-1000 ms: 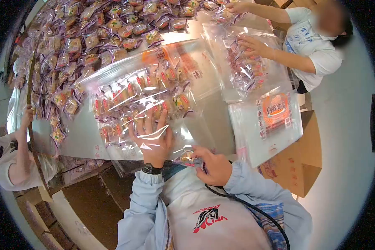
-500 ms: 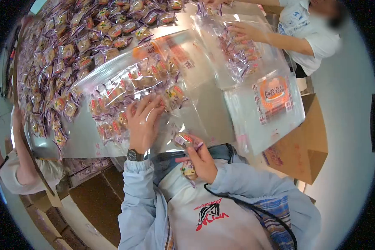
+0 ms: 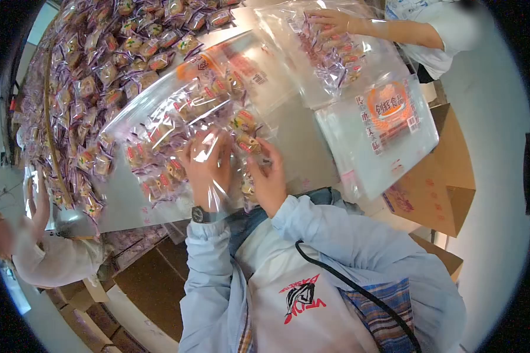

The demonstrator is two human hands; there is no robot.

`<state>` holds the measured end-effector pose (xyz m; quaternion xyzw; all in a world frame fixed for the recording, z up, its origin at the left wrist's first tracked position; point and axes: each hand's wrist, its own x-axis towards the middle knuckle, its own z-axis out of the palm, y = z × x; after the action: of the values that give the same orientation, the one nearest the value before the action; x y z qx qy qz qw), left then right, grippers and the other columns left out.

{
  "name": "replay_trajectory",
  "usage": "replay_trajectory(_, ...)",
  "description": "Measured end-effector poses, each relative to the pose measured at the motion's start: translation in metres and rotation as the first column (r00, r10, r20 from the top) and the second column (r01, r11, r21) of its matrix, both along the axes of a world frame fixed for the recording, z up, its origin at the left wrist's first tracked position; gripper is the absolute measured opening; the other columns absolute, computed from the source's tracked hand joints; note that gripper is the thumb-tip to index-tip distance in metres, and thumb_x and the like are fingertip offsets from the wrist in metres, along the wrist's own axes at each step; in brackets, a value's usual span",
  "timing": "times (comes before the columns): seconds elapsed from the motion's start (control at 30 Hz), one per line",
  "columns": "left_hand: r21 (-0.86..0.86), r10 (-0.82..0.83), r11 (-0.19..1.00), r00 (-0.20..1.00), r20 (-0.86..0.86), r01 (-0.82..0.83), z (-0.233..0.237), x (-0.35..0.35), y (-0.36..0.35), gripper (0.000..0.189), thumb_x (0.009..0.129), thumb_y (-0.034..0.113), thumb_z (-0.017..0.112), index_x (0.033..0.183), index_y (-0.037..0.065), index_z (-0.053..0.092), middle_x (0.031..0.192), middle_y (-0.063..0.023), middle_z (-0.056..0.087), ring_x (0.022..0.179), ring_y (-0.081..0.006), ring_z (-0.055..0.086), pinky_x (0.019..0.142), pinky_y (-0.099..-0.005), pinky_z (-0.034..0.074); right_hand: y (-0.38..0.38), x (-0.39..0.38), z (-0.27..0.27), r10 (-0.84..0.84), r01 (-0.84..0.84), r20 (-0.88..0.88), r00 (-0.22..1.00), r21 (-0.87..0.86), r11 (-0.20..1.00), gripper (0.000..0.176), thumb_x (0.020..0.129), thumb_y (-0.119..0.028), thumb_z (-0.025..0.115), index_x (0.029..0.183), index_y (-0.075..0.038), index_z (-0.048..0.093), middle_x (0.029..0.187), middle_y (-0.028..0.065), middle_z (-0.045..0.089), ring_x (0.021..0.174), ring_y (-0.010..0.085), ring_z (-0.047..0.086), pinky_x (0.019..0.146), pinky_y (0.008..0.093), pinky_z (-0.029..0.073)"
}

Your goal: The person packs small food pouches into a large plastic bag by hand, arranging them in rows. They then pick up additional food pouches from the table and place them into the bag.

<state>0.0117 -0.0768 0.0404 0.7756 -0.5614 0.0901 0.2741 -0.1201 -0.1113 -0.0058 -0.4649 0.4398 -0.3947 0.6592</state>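
A large clear plastic bag lies on the table, with rows of small purple-edged wrapped cakes inside it. My left hand, with a dark watch at the wrist, reaches in under the shiny film. Its fingers rest over the lower row of cakes, partly masked by glare. At the bag's near right side, my right hand has thumb and fingers around a wrapped cake. Another wrapped cake hangs under that palm. One more cake lies just above the fingers.
A big heap of wrapped cakes covers the far left. Flat printed bags lie at right, by a cardboard box. A co-worker's hand touches another filled bag at top right. Another person is at lower left.
My right hand has moved up and forward from near my body to the bag's cakes, carrying wrapped cakes. My left hand's fingers are less spread. The person at left has shifted.
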Motion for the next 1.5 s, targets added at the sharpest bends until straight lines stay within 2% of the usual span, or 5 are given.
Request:
replay_trajectory(0.4,0.195,-0.030,0.981,0.989,0.147,0.001,0.010,-0.005,-0.001,0.061,0.083,0.013,0.074,0.142,0.025,0.064,0.146,-0.0080,0.058,0.134,-0.0261,0.053,0.110,-0.0507,0.033,-0.016,0.025,0.002,0.150,-0.194,-0.202,0.968,-0.221,0.956,0.070,0.100,-0.018,0.061,0.160,0.000,0.031,0.154,0.0279,0.038,0.144,0.0418,0.039,0.118,0.0435,0.036)
replay_trajectory(0.63,0.018,-0.022,1.000,0.995,0.095,0.020,0.001,-0.001,-0.010,0.060,0.075,0.027,0.087,0.133,0.020,0.070,0.137,-0.0065,0.066,0.127,-0.0275,0.060,0.111,-0.0505,0.036,-0.027,0.009,-0.002,0.322,-0.295,0.111,0.940,-0.206,0.933,0.079,0.093,-0.012,0.062,0.159,0.007,0.024,0.158,0.0321,0.029,0.144,0.0459,0.036,0.121,0.0461,0.031)
replay_trajectory(0.83,-0.008,0.017,1.000,0.997,0.076,-0.016,-0.006,-0.009,-0.013,0.054,0.081,0.021,0.080,0.133,0.020,0.070,0.141,-0.0076,0.065,0.124,-0.0257,0.062,0.115,-0.0491,0.035,-0.034,0.003,0.018,0.075,-0.282,-0.337,0.939,-0.624,0.729,0.081,0.089,-0.005,0.061,0.160,0.006,0.023,0.160,0.0333,0.028,0.147,0.0502,0.031,0.123,0.0496,0.027)
replay_trajectory(1.27,0.009,0.084,0.996,0.993,0.085,-0.085,-0.020,-0.017,-0.014,0.044,0.089,0.016,0.065,0.133,0.012,0.066,0.145,-0.0108,0.059,0.127,-0.0332,0.055,0.118,-0.0558,0.031,-0.050,0.015,0.026,0.159,-0.275,-0.289,0.944,-0.425,0.862,0.076,0.079,0.000,0.063,0.151,0.003,0.039,0.145,0.0272,0.045,0.135,0.0437,0.046,0.118,0.0474,0.035)
replay_trajectory(1.5,0.149,0.117,0.976,0.964,0.241,-0.156,0.003,-0.023,-0.029,0.049,0.088,0.019,0.063,0.136,0.027,0.065,0.132,-0.0076,0.058,0.123,-0.0291,0.055,0.110,-0.0619,0.033,-0.053,0.005,0.015,0.258,-0.327,-0.219,0.941,-0.396,0.858,0.065,0.087,-0.001,0.063,0.149,0.000,0.044,0.152,0.0244,0.045,0.143,0.0412,0.044,0.119,0.0448,0.037)
